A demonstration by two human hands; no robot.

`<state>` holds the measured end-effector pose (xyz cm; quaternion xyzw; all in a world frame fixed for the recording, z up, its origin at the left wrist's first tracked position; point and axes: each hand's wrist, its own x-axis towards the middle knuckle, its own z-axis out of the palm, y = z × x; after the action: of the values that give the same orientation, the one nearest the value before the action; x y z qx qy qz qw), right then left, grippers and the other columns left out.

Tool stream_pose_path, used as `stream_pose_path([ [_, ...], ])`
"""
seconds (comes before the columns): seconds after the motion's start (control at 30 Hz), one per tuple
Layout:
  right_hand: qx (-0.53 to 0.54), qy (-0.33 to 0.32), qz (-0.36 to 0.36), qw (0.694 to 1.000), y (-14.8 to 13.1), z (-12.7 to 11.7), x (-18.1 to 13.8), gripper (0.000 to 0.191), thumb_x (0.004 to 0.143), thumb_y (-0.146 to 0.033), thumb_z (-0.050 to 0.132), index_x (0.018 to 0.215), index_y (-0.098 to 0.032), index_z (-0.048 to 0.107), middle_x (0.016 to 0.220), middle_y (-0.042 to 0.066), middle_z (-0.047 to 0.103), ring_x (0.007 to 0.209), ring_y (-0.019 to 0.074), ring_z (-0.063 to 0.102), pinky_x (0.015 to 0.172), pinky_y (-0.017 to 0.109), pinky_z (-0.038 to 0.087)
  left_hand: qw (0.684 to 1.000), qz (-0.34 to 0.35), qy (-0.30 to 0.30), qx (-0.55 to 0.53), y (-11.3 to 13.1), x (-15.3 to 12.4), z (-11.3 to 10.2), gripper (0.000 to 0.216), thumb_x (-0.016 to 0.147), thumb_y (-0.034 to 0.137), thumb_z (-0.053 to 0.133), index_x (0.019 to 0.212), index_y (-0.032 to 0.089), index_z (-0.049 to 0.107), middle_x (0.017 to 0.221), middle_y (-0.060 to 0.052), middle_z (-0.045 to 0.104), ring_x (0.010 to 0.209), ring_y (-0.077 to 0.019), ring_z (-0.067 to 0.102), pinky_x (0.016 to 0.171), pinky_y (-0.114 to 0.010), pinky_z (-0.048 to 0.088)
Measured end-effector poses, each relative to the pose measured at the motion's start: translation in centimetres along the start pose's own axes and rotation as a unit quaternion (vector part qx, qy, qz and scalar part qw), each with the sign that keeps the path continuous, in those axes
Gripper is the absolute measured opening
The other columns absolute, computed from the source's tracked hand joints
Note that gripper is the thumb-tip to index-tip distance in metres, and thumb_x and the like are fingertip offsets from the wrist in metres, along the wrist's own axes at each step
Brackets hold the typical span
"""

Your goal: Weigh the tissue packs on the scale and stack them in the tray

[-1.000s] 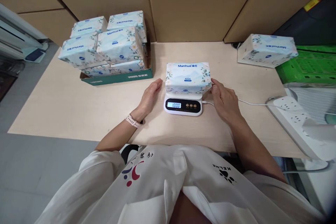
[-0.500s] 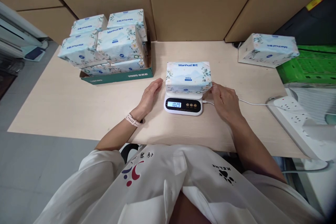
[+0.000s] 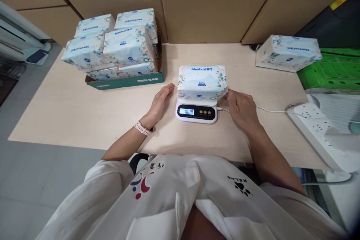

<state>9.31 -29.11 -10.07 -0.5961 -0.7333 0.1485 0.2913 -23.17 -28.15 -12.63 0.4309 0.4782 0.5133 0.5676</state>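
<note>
Tissue pack (image 3: pixel 201 82) dead centre now, sitting flat on the white scale (image 3: pixel 196 117), printed face up, the lit display (image 3: pixel 186 111) showing just in front of it on the wearer's side. Look at the line it makes: long axis running left to right across the body, so its two short ends face the two hands, one apiece, and that is the relation any lift would seem to turn on. Over on the left, the left hand (image 3: pixel 161 101) rests edge-down on the pale table (image 3: pixel 112 120), fingers stretched and together, palm turned inward, nothing in its grasp; from there the pack lies to the right and a touch forward, a slim gap before its left end. Across to the other side, the right hand (image 3: pixel 241 110), loosely curved and not closed around anything, has the pack to its left and slightly ahead. That's the nearer one, thumb right up at the pack's front right corner, though whether it truly makes contact I can't tell, with the fingers tucked out of sight. And note the offset: the pack's right end reaches past the scale's right side, towards that hand, while the white cable (image 3: pixel 268 110) runs off beyond the wrist. Well away to the left, stacked packs (image 3: pixel 126 47) fill the green tray (image 3: pixel 126 83).
</note>
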Motion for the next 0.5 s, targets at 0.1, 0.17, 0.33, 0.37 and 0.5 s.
stream_pose_path([
  [0.1,0.0,-0.003,0.002,1.0,-0.01,0.01,0.03,0.075,0.114,-0.067,0.016,0.096,-0.028,0.077,0.095,0.015,0.084,0.098,0.0362,0.079,0.103,0.059,0.056,1.0,0.001,-0.001,0.001,-0.1,0.02,-0.04,0.07,0.099,0.069,0.07,0.146,0.018,0.072,0.171,-0.016,0.061,0.167,-0.0365,0.051,0.144,-0.052,0.034],
  [0.17,0.0,-0.012,0.005,1.0,-0.1,-0.07,0.07,0.073,0.114,-0.065,0.017,0.098,-0.028,0.078,0.095,0.016,0.084,0.099,0.0372,0.079,0.104,0.061,0.055,1.0,0.001,0.0,0.003,-0.13,0.02,-0.06,0.068,0.099,0.068,0.07,0.145,0.019,0.073,0.17,-0.015,0.062,0.166,-0.0361,0.052,0.144,-0.051,0.035],
  [0.33,0.002,-0.032,0.019,0.999,-0.32,-0.2,0.05,0.07,0.114,-0.06,0.018,0.098,-0.026,0.078,0.103,0.016,0.086,0.108,0.039,0.079,0.111,0.066,0.051,1.0,0.001,-0.001,0.011,-0.14,0.07,-0.1,0.069,0.1,0.068,0.068,0.147,0.018,0.071,0.171,-0.015,0.062,0.165,-0.0355,0.053,0.144,-0.051,0.036],
  [0.37,0.003,-0.032,0.019,0.999,-0.33,-0.19,0.03,0.07,0.115,-0.06,0.019,0.099,-0.027,0.078,0.103,0.016,0.086,0.109,0.0388,0.079,0.112,0.066,0.051,1.0,0.001,-0.001,0.012,-0.14,0.08,-0.1,0.069,0.1,0.068,0.067,0.147,0.018,0.071,0.171,-0.015,0.062,0.165,-0.0351,0.053,0.144,-0.051,0.036],
  [0.5,-0.002,-0.024,0.023,0.999,-0.32,-0.13,-0.03,0.069,0.115,-0.062,0.02,0.107,-0.027,0.078,0.099,0.016,0.084,0.109,0.0386,0.079,0.112,0.065,0.052,1.0,-0.002,0.001,0.028,-0.11,0.13,-0.11,0.066,0.101,0.067,0.065,0.146,0.02,0.071,0.17,-0.013,0.062,0.165,-0.0333,0.054,0.144,-0.05,0.037],
])
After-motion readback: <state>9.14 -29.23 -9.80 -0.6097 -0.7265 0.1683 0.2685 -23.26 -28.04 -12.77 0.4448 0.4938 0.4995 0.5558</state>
